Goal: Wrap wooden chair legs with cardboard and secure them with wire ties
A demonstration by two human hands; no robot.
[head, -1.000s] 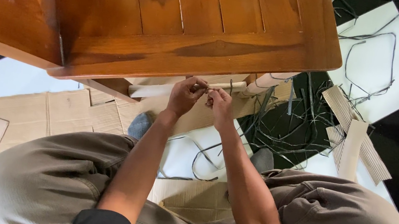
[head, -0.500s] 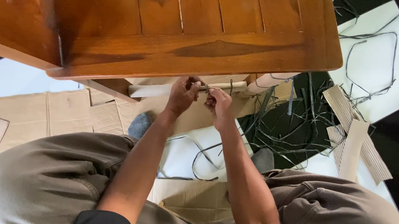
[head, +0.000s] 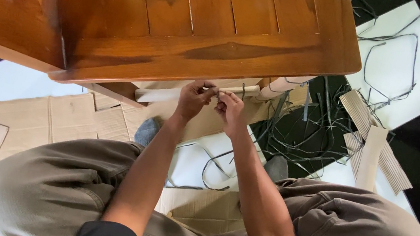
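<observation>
Hands: left (head: 194, 99) & right (head: 230, 108) both pinched shut on wrapped rail (head: 168, 95) under wooden table (head: 192, 23).

Whatever you pinch between your left hand (head: 194, 99) and right hand (head: 230, 110) is too small to make out. The wooden furniture top (head: 182, 15) hides most of the pale wrapped rail (head: 168, 95) and runs off the frame's upper edge.
</observation>
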